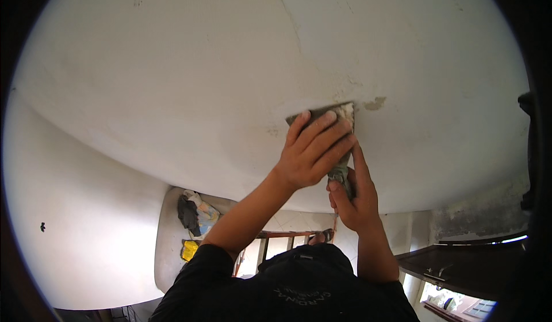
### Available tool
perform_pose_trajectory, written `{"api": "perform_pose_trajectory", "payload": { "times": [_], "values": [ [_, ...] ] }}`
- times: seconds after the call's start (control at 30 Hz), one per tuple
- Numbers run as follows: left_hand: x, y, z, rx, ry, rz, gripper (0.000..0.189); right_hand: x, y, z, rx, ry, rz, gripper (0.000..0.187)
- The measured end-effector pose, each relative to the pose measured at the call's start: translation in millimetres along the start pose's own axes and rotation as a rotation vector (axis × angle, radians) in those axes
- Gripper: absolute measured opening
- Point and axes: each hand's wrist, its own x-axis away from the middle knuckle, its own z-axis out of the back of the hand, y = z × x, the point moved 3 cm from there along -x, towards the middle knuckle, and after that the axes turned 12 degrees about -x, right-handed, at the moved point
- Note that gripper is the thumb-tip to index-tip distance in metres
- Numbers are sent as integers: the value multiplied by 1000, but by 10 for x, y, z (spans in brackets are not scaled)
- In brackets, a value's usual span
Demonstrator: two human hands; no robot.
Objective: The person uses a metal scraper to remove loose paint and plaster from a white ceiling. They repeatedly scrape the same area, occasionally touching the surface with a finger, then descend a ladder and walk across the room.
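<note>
A wide putty knife [346, 111] lies with its blade against a pale plastered wall [215, 76]. White filler clings to the blade's right corner. My right hand [360, 201] is closed around the knife's worn, greenish handle, its index finger stretched along the blade's side. Laid over the blade from the left is my left hand [317, 153], its fingers slightly spread and pressing on the metal; its thumb is hidden. Just right of the blade's edge is a bare tan patch [374, 103] in the wall coating. A thin crack or ridge [288, 13] runs down the wall above.
Below me are the rungs of a ladder [276, 235] and a foot [321, 237]. Crumpled cloths or bags [198, 213] and a yellow item [189, 250] lie on a pale surface at lower left. A dark panel [465, 257] stands at lower right, near a window [457, 300].
</note>
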Motion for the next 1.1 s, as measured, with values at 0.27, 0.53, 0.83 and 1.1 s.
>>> {"api": "perform_pose_trajectory", "payload": {
  "times": [0.27,0.53,0.83,1.1],
  "values": [
    [66,-32,-146,-8,142,-1,15,-11,107,52,-34,10,13,71],
    [65,-69,-247,34,199,-3,16,-64,132,155,-109,9,-68,71],
    [42,-121,-219,67,165,-22,15,-71,189,102,-140,5,-52,77],
    [-66,-202,-120,61,158,-106,16,-86,186,-128,-320,-24,-19,81]
  ]
}}
